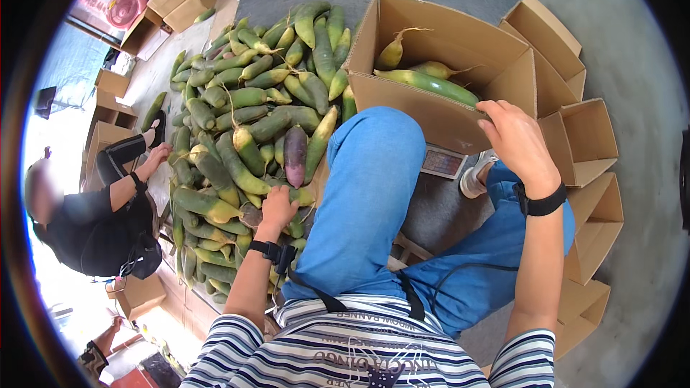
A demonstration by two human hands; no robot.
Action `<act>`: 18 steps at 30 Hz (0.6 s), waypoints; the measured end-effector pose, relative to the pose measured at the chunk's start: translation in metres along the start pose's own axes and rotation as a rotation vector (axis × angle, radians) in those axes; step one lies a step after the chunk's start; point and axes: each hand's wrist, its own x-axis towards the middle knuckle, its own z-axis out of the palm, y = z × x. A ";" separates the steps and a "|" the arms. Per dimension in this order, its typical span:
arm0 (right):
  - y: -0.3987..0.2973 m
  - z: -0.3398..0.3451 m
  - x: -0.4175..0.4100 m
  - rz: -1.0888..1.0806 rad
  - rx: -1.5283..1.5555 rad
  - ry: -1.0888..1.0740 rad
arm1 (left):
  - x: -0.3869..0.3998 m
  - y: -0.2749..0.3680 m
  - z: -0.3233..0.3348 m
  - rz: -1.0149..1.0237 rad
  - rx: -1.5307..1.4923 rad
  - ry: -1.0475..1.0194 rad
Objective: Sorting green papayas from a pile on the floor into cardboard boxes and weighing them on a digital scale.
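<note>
A big heap of green radishes [259,113] spreads before me on the left, with one purple radish [295,156] on top. My left hand [278,208] reaches onto the near side of the heap, fingers over a green radish; whether they grip it is hidden. To the right stands an open cardboard box [431,113], and inside it lie a long green radish [428,85] and two paler, rooty ones. At the near right corner of this box, my right hand [517,137] holds the rim, thumb on the outer side.
Several open cardboard boxes [587,145] line the right side. Below the full box shows a flat panel with keys [443,161]. A person in black [102,215] sits left of the heap, one hand at its edge. A pink fan [126,8] stands far left.
</note>
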 end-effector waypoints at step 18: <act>-0.003 0.002 0.005 0.000 0.003 -0.002 | 0.077 -0.153 0.058 -0.769 -1.009 0.643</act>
